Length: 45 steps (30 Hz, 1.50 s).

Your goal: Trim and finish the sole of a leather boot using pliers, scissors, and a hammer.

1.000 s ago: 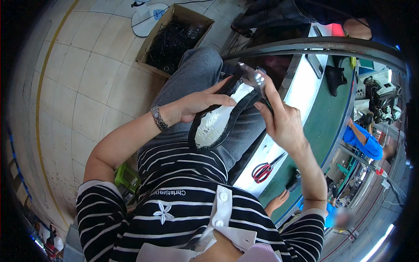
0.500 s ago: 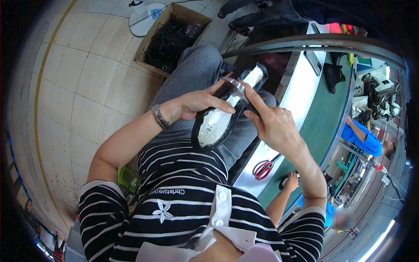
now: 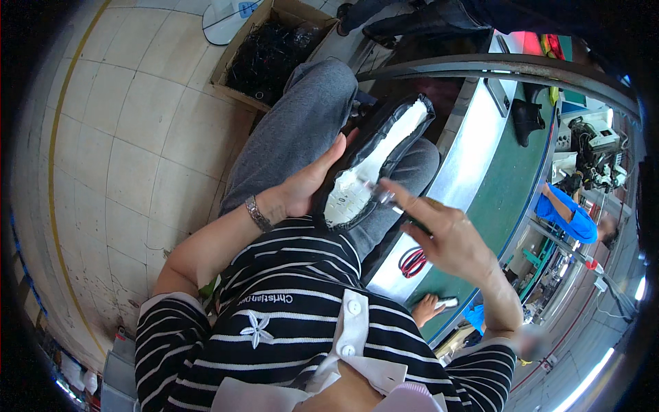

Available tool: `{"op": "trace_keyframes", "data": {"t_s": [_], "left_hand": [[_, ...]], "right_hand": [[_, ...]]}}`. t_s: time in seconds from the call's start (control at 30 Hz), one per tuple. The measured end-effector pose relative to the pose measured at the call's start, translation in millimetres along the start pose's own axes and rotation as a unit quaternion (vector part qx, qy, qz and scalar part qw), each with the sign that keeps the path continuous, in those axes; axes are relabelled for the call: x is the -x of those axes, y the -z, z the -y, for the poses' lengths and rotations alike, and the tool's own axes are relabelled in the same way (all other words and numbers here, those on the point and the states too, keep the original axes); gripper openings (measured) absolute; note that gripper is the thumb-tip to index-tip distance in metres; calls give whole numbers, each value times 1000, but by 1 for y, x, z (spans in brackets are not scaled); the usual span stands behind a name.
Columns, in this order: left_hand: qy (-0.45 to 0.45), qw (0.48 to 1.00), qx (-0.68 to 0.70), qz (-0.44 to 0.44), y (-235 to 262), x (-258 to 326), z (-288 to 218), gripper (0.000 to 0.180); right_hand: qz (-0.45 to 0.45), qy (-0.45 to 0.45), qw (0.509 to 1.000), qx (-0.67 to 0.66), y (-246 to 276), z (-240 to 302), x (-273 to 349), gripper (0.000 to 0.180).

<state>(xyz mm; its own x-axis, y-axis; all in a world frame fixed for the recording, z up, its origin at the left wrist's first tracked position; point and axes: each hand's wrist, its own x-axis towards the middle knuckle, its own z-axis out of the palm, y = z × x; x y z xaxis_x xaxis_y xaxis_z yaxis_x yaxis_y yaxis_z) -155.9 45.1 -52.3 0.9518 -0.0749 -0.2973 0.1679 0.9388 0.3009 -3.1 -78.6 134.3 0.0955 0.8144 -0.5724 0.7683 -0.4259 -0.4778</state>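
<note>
A black shoe upper with a white sole board (image 3: 371,159) rests slantwise over my lap, its underside turned up and its black edge folded around the board. My left hand (image 3: 312,182) holds it by its left side, thumb along the edge and the other fingers hidden beneath. Over the wider, near part of the sole is my right hand (image 3: 449,237), closed on a metal-headed tool (image 3: 382,195). The tool's head is at the sole's right edge, smeared by motion, so its exact kind does not show.
Right of me runs a green bench (image 3: 484,199) with a bright metal border. On it are red-handled scissors (image 3: 412,262), a phone (image 3: 495,96) and a black boot (image 3: 527,123). Another person's hand (image 3: 427,312) is at the bench. A cardboard box (image 3: 240,96) of dark scraps stands ahead-left.
My right hand and the tool have drawn back toward me and right, from the shoe's middle to its near part. My left thumb has moved off the white board to the shoe's side.
</note>
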Motion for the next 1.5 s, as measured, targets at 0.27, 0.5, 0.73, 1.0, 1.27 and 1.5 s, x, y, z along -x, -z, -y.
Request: {"op": "trace_keyframes", "data": {"t_s": [0.27, 0.5, 0.73, 1.0, 1.27, 1.5], "left_hand": [[21, 997, 67, -31, -9, 5, 16, 83], [-45, 998, 45, 1, -24, 6, 14, 84], [-80, 994, -73, -32, -19, 7, 8, 91], [-28, 998, -56, 10, -6, 7, -7, 100], [24, 998, -57, 17, -4, 10, -13, 101], [31, 998, -38, 32, -2, 8, -17, 101]], "right_hand": [[-32, -1, 963, 269, -33, 18, -1, 85], [-99, 62, 970, 214, -43, -13, 6, 81], [-82, 44, 989, 119, -4, 24, 9, 70], [-68, 2, 975, 213, -13, 19, -18, 72], [-93, 16, 969, 230, -37, 1, -26, 72], [-193, 37, 970, 146, -33, 4, -29, 71]]}}
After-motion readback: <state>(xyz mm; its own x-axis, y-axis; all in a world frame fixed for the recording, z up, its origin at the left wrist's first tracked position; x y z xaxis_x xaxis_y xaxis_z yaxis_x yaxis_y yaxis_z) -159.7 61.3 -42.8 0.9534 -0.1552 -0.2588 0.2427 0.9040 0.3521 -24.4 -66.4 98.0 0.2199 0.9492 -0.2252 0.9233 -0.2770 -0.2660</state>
